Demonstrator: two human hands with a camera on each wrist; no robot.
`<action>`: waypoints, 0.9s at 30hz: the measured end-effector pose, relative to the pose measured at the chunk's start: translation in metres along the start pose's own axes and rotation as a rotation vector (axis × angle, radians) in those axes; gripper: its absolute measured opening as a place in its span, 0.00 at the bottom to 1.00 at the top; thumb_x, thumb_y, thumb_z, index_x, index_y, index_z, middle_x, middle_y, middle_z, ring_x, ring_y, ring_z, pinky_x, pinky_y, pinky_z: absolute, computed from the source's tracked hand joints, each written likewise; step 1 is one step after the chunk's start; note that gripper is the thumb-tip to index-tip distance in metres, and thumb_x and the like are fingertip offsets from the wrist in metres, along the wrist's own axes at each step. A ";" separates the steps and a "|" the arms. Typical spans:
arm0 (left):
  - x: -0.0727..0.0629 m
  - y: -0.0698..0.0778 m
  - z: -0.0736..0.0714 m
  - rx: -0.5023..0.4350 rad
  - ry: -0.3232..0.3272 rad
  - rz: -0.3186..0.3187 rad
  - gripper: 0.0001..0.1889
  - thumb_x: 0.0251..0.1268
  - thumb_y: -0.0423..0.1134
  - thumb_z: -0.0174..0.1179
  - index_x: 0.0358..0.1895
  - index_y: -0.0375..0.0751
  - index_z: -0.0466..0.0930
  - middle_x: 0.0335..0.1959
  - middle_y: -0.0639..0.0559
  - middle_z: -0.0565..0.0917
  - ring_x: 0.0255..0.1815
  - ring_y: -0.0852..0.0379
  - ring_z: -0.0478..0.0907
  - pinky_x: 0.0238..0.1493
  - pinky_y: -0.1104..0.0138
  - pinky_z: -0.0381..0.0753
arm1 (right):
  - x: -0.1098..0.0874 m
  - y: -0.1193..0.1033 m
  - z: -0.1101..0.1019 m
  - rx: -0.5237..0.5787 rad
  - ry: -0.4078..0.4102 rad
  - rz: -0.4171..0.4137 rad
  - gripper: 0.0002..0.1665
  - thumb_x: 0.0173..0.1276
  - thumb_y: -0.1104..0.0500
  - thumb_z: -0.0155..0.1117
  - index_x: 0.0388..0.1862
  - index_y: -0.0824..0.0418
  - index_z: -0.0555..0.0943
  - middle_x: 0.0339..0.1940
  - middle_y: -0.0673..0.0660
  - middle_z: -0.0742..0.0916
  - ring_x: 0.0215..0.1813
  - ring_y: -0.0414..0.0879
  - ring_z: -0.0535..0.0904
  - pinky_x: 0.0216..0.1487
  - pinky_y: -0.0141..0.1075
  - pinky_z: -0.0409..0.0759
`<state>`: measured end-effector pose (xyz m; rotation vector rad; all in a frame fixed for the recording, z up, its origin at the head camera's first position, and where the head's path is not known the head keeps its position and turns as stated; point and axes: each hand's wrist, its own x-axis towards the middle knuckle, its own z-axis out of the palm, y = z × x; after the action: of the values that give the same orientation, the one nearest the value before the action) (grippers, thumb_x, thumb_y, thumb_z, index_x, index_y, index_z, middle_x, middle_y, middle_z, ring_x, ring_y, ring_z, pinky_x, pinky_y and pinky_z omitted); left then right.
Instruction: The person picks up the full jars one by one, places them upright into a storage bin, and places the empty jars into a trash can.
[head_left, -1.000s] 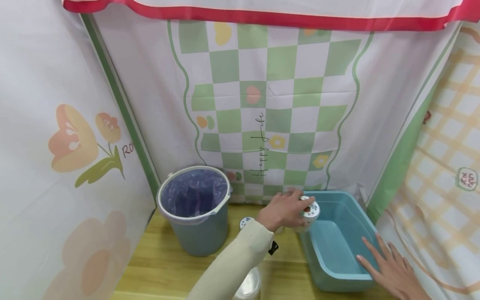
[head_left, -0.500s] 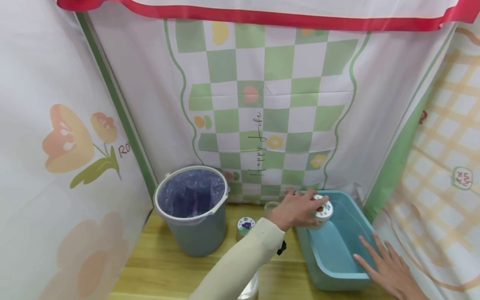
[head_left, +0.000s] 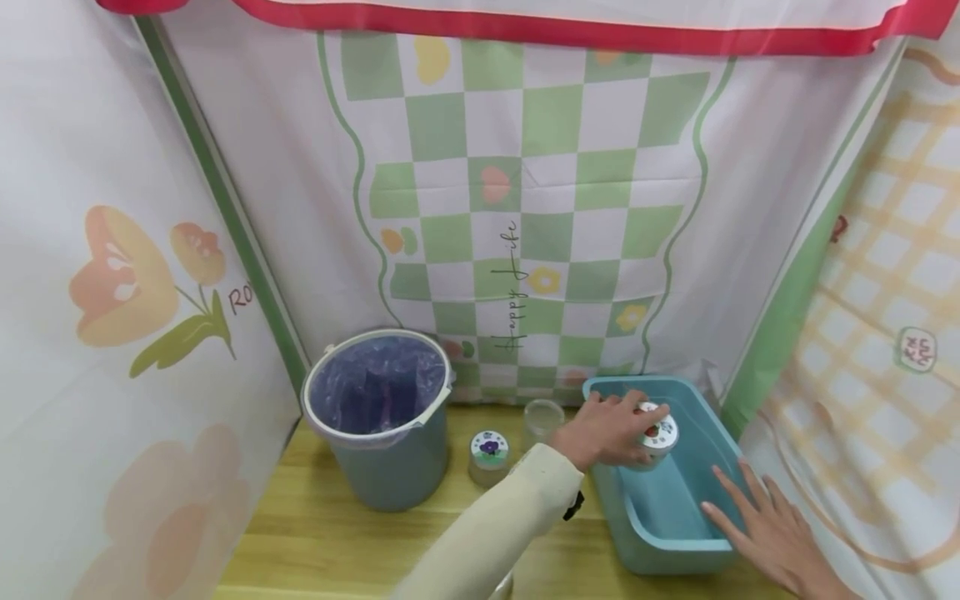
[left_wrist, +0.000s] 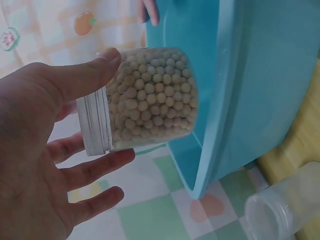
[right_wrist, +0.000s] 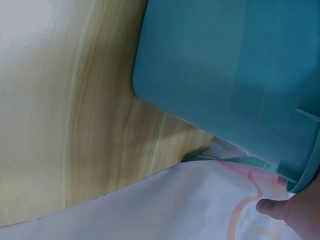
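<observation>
My left hand holds a clear plastic jar of small beige balls by its lid end. The jar is lying sideways in the left wrist view. From the head, its white printed lid shows over the left part of the blue plastic tub. The jar hangs above the tub's inside, apart from its floor. At the tub's right front corner is my right hand, fingers spread and fairly straight beside the rim. The right wrist view shows only part of that hand, with the thumb close to the rim.
A grey-blue bucket with a purple bag liner stands at the left. Between bucket and tub are a jar with a purple-flower lid and an uncapped clear jar. Another clear container is mostly hidden under the left sleeve. Printed cloth surrounds the wooden table.
My left hand has carried the jar rightward, from the tub's left rim to over its inside. The uncapped jar and the flower-lid jar have come into view behind the arm. My right hand barely moved.
</observation>
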<state>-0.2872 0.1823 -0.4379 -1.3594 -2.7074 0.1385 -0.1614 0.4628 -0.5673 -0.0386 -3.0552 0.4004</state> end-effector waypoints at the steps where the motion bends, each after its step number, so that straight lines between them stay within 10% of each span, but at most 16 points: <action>1: 0.001 0.002 0.002 0.002 0.002 0.001 0.43 0.75 0.69 0.62 0.88 0.74 0.54 0.83 0.63 0.64 0.67 0.65 0.78 0.62 0.64 0.76 | 0.000 0.000 -0.001 0.000 0.001 0.000 0.49 0.87 0.31 0.48 0.92 0.58 0.54 0.90 0.78 0.48 0.76 0.93 0.52 0.60 0.89 0.56; 27: 0.018 0.035 0.052 -0.016 -0.071 -0.054 0.43 0.72 0.73 0.62 0.86 0.79 0.56 0.78 0.68 0.69 0.65 0.68 0.80 0.71 0.59 0.74 | -0.002 -0.004 -0.002 0.000 0.040 -0.003 0.47 0.86 0.34 0.52 0.90 0.61 0.59 0.90 0.77 0.50 0.77 0.91 0.53 0.62 0.88 0.57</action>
<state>-0.2768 0.2160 -0.4927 -1.3079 -2.8065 0.1633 -0.1592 0.4596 -0.5650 -0.0412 -3.0158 0.3941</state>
